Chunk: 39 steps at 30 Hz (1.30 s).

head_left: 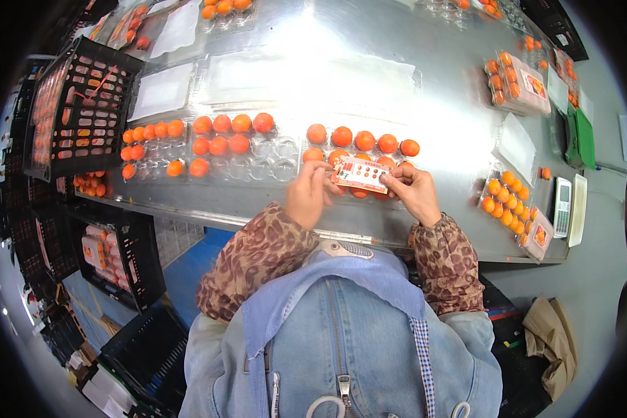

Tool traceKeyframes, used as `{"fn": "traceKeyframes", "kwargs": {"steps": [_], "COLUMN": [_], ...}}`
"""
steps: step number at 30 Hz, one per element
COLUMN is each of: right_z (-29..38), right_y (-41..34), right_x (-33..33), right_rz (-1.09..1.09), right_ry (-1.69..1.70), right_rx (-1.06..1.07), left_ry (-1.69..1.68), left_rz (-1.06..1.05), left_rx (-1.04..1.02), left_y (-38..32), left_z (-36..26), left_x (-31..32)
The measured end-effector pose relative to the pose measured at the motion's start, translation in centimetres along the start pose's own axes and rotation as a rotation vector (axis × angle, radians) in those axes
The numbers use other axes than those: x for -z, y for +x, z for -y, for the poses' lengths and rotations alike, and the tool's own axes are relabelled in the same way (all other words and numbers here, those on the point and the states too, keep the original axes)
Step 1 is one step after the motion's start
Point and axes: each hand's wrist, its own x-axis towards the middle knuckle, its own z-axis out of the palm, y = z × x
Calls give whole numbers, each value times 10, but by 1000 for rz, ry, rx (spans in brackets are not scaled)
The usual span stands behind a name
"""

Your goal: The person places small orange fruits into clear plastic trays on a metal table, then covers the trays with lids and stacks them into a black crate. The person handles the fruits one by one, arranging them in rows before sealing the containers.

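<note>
My left hand (308, 193) and my right hand (413, 193) hold a small printed paper card (360, 174) between them, one at each side edge. The card bears writing and pictures of orange fruit. Beneath it lies a clear plastic tray with rows of orange persimmons (364, 140), its front rows partly hidden by the card and hands. Just left is a second clear plastic tray (262, 168), part filled with persimmons, some cups bare. A third part-filled tray (157, 151) lies further left.
A black plastic crate (91, 99) of packed fruit stands at the table's left. On the right are stacked closed fruit packs (522, 86), another filled tray (507, 201), a digital scale (562, 206) and a green container (580, 136). White liner sheets (164, 91) lie behind the trays.
</note>
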Motion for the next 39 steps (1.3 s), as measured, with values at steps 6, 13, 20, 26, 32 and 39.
{"fn": "traceKeyframes", "kwargs": {"steps": [6, 13, 20, 26, 32, 39], "right_z": [23, 63, 85, 97, 133, 125], "right_y": [3, 57, 216, 244, 193, 57], "right_x": [2, 44, 45, 41, 53, 41], "right_rz": [-91, -345, -310, -20, -137, -443], "right_ry": [-407, -711, -1124, -1161, -957, -1095], "right_rx": [105, 493, 755, 534, 645, 1075], "left_ry": [-113, -220, -685, -824, -820, -868], "left_rz": [16, 450, 437, 389, 330, 298], "left_rx": [110, 636, 804, 791, 729, 630], "left_y": [-13, -25, -9, -9, -4, 9], "left_z": [18, 51, 68, 68, 62, 63], "left_x": [28, 34, 24, 17, 4, -14]}}
